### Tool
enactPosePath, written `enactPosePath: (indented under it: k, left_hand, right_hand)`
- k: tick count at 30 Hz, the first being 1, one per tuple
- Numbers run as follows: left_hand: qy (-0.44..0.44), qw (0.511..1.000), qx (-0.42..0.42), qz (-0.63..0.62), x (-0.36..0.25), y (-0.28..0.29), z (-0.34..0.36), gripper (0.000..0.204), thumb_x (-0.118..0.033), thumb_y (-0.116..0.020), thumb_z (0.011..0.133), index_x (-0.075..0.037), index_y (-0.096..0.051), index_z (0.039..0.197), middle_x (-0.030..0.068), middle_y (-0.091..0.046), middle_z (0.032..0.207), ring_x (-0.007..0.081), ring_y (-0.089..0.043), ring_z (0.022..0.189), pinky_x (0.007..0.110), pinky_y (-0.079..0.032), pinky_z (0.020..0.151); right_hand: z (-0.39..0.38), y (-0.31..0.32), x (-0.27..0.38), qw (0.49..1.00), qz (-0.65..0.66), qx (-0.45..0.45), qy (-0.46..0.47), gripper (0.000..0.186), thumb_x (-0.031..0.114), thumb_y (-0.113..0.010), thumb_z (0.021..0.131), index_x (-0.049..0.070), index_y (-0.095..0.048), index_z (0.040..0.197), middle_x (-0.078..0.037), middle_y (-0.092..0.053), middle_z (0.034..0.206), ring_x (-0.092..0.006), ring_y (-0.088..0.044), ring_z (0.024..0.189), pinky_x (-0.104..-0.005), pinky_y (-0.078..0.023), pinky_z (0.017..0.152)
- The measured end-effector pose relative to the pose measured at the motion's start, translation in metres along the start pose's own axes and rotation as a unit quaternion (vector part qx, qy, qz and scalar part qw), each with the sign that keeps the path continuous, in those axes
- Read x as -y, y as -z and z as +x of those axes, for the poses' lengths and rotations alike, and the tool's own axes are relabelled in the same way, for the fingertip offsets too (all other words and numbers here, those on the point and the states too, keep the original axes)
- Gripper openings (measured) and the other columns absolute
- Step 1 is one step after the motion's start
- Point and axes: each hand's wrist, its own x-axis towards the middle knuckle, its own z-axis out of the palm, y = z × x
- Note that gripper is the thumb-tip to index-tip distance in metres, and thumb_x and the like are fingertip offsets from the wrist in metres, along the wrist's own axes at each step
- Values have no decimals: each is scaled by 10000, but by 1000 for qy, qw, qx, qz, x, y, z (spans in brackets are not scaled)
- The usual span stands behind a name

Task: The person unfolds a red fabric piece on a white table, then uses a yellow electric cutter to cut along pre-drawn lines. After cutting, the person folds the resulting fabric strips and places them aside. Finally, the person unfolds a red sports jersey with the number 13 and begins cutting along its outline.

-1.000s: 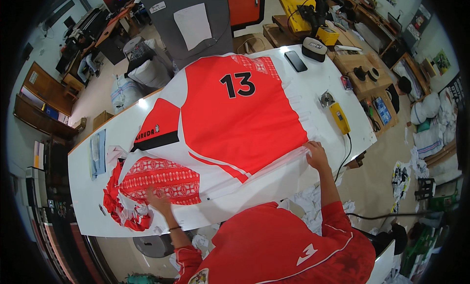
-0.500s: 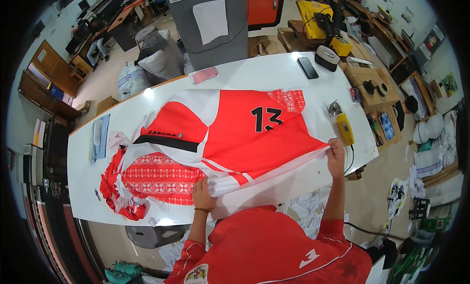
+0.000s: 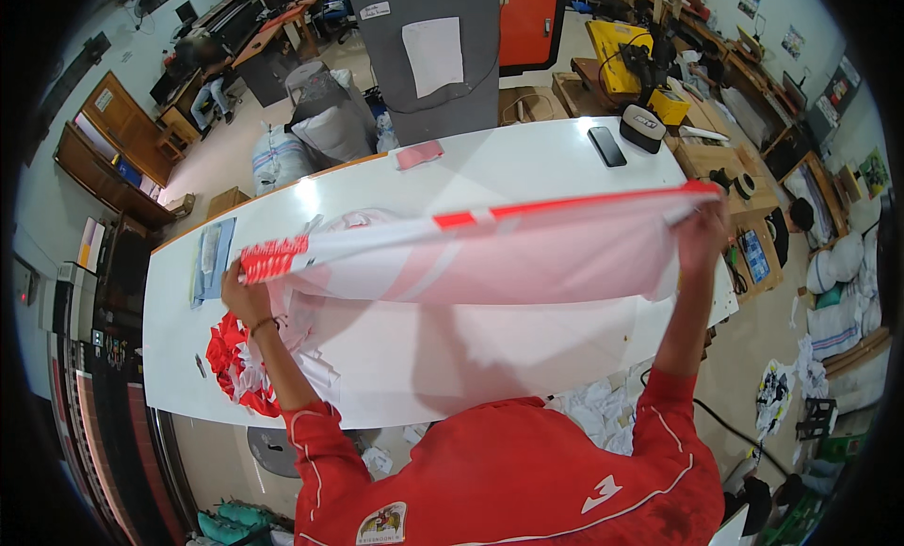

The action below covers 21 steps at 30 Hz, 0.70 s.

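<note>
I hold a red and white printed jersey (image 3: 490,259) stretched above the white table, its pale pink-white inner side facing me. My left hand (image 3: 247,297) is closed on the red-patterned end. On the other end, my right hand (image 3: 702,233) is closed on a red corner, slightly blurred by motion. The jersey's lower edge hangs toward the tabletop and casts a shadow there. Below my left hand lies a crumpled heap of red and white cloth (image 3: 237,362). The yellow hand tool seen earlier is hidden now.
The white table (image 3: 527,367) carries blue cloth pieces (image 3: 213,259) at left, a pink pad (image 3: 419,154), a phone (image 3: 606,147) and a zipped case (image 3: 642,129) at the far side. A grey cabinet (image 3: 428,113) stands behind. White scraps (image 3: 593,414) lie on the floor near me.
The jersey, flat and front side up before, is now lifted and turned to show its inner side. My left hand moved far left and away from me; my right hand rose outward.
</note>
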Motion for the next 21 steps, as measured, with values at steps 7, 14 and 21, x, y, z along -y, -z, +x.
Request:
enactPosePath:
  k: [7, 14, 21]
  left_hand:
    - [254, 814, 287, -437, -45, -49, 76, 522, -407, -524, 1101, -84, -578, 1508, 85, -746, 1210, 205, -745, 951, 341, -601, 841]
    - [-49, 900, 23, -433, -98, 71, 80, 617, -389, -503, 1118, 12, -464, 1586, 161, -587, 1503, 254, -620, 1319, 416, -515, 1115]
    - [57, 939, 14, -338, -57, 125, -88, 541, -410, -563, 1095, -39, -612, 1486, 204, -529, 1597, 342, -568, 1417, 446, -509, 1134]
  right_hand:
    - [71, -61, -76, 936, 132, 197, -259, 321, 158, -468, 1117, 63, -469, 1423, -161, -582, 1434, -384, -626, 1271, -628, -547, 1079]
    - [117, 32, 2, 949, -154, 253, 107, 493, 252, -639, 1039, 128, -544, 1507, -82, -598, 1480, -212, -619, 1265, -414, -454, 1189]
    - [-12, 127, 49, 979, 98, 176, -21, 278, 126, -701, 1012, 67, -594, 1262, -107, -628, 1361, -264, -614, 1292, -432, -500, 1117]
